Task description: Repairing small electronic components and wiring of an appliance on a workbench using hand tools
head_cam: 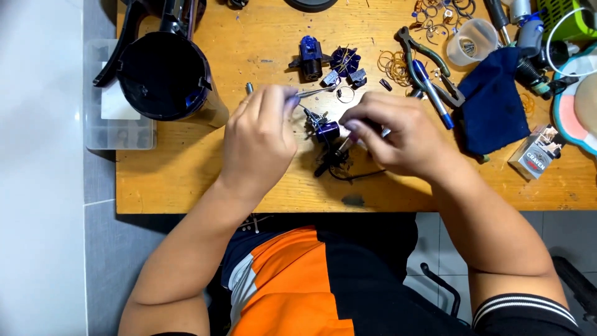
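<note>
Motor part (326,130) between hands, probably touching

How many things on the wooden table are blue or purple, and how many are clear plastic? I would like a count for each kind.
Blue or purple: 4 – small motor between left hand and right hand, blue part, round fan piece, dark blue cloth
Clear plastic: 2 – cup, storage box
Total: 6

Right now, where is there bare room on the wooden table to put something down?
Bare wood lies at the near-left corner below the black round container, and near the front edge below the dark blue cloth. The far-right is crowded with tools.
</note>
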